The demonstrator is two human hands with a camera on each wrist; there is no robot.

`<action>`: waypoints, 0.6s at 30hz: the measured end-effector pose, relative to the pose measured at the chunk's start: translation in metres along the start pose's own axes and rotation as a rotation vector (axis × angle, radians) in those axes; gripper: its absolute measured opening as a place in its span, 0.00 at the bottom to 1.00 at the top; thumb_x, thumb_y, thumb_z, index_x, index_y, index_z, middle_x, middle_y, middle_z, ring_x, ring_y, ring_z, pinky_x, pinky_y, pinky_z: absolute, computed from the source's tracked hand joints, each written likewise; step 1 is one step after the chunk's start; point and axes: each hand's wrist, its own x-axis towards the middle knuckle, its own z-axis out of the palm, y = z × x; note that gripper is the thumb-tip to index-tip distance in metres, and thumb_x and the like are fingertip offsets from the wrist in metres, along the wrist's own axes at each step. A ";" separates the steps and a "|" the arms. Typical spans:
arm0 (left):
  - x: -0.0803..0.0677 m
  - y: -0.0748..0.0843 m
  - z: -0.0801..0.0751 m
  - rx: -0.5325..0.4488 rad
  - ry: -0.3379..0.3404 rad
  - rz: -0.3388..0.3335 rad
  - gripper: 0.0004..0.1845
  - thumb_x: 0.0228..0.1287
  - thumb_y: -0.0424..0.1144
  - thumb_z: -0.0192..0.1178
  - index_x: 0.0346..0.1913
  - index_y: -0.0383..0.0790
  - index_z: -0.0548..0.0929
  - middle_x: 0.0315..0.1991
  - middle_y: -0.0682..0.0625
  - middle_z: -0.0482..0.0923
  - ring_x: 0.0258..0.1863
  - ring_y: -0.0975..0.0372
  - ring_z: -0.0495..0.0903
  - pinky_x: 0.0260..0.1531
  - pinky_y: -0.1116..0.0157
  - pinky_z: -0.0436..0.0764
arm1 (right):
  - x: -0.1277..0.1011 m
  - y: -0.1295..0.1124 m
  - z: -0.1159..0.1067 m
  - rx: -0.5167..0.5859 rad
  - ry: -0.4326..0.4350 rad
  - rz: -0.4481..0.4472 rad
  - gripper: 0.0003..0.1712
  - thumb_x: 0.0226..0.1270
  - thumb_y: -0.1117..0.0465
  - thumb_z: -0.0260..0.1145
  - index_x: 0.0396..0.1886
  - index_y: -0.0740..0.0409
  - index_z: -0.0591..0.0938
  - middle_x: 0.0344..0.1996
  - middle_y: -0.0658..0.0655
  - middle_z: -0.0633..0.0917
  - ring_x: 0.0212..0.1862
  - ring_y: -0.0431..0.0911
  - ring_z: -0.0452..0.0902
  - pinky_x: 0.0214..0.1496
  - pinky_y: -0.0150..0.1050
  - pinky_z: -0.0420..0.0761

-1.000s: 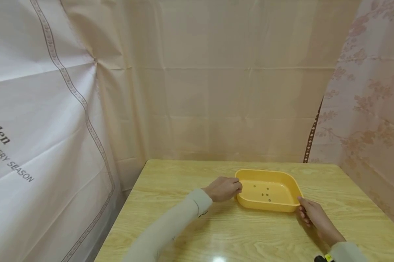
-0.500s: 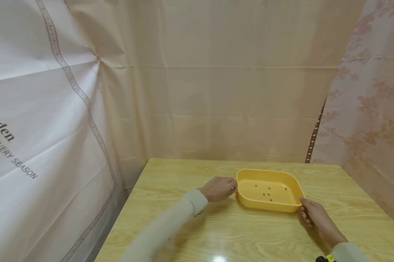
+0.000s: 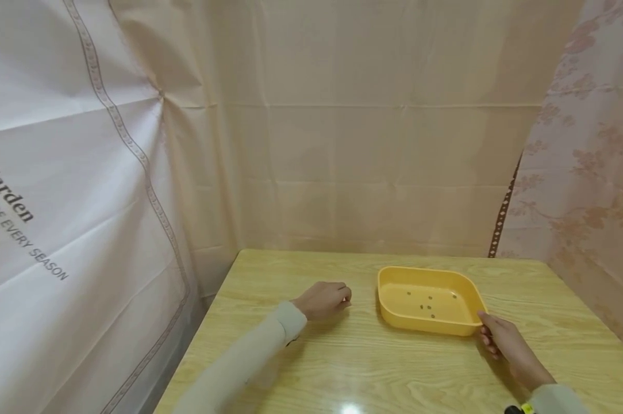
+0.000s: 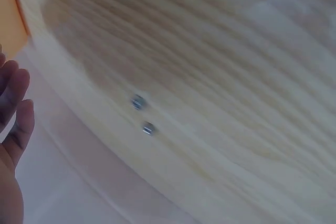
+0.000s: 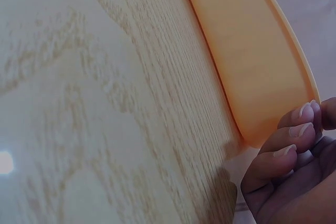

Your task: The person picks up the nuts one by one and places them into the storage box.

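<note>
Yellow tray (image 3: 429,300) on table (image 3: 342,368), far-right part, few small dark bits (image 3: 426,306) inside. Right hand (image 3: 503,339) at tray's near-right corner, grip curled on the rim, fingertips (image 5: 294,129) against outer wall. Left hand (image 3: 324,299) left of tray, apart from it, loosely curled, holding nothing seen. Two small screws (image 4: 143,115) on table near left hand. Risk: one-corner hold w/ no left support, so tray could pivot or tip & spill bits; screws could get knocked off the edge.
</note>
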 end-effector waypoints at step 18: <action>-0.082 -0.033 0.002 -0.061 0.012 -0.103 0.06 0.76 0.44 0.62 0.44 0.46 0.84 0.40 0.56 0.82 0.34 0.70 0.81 0.35 0.74 0.80 | 0.001 0.002 -0.002 0.006 0.000 -0.012 0.29 0.84 0.37 0.44 0.30 0.54 0.71 0.21 0.47 0.72 0.21 0.38 0.66 0.23 0.33 0.71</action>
